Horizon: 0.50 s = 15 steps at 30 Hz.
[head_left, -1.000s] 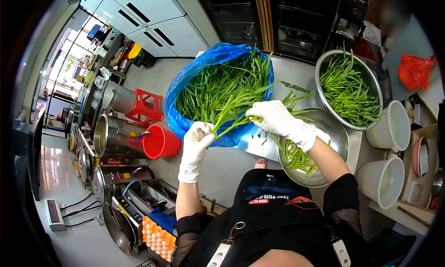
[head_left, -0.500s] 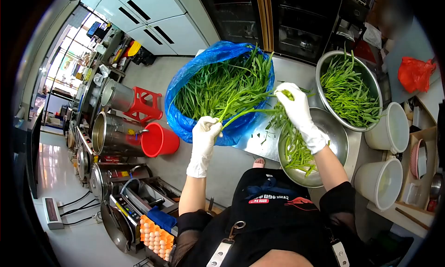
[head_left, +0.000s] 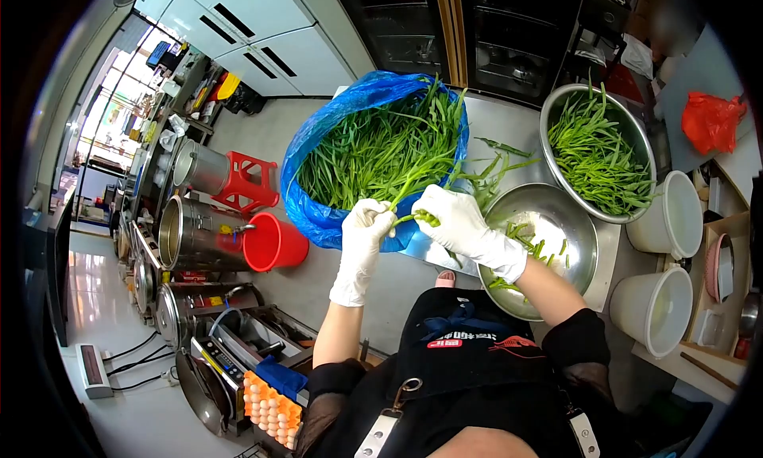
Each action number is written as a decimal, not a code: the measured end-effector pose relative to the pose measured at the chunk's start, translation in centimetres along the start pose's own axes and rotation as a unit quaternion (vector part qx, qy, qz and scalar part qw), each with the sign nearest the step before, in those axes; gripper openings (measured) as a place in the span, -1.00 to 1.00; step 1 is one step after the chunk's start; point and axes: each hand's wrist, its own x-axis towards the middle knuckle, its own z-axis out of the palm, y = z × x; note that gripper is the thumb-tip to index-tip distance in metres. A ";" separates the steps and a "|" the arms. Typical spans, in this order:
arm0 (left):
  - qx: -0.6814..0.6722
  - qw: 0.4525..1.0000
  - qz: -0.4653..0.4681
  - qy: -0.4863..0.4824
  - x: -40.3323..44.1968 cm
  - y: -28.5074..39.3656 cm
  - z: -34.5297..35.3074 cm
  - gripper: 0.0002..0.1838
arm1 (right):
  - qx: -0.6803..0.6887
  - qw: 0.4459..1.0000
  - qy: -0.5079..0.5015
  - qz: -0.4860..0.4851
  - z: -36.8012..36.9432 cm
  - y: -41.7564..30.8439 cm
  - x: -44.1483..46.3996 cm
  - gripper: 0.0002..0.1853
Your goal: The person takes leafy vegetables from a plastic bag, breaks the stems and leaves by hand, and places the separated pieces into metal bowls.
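A blue plastic bag stands wide open, packed with leafy water spinach. At its near edge my left hand, in a white glove, is closed around water spinach stems. Close beside it my gloved right hand pinches the same stems, with short green pieces showing at its fingers. Below my right forearm is a steel bowl with several cut stem pieces inside. A larger steel basin holds more water spinach at the right. Loose leaves lie between the bag and the basin.
White buckets stand at the right beside a shelf. On the left are a red bucket, a red stool and steel pots. An egg tray sits at lower left. A red plastic bag lies far right.
My right hand has moved left from above the steel bowl to beside my left hand. The long greens that hung below it are gone from over the bowl, leaving short pieces visible there.
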 end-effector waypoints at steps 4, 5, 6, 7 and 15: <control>-0.017 0.999 0.036 0.004 0.5 -1.5 -0.3 -0.81 | 0.256 0.953 0.021 0.158 2.2 1.5 -0.3 -0.88; -0.018 0.999 0.034 0.012 0.7 -1.6 -0.1 -0.81 | 0.325 0.914 -0.019 0.241 2.1 1.9 -0.3 -0.84; -0.020 0.999 0.032 0.021 0.7 -1.7 0.1 -0.82 | 0.349 0.903 0.001 0.250 2.3 2.1 -0.3 -0.85; -0.013 0.999 0.026 0.029 0.9 -1.8 0.3 -0.84 | 0.373 0.890 0.020 0.260 2.7 2.5 -0.4 -0.86; -0.008 0.998 0.054 0.041 0.6 0.0 -2.1 -0.84 | 0.409 0.866 0.123 0.259 -5.8 6.1 -1.7 -0.86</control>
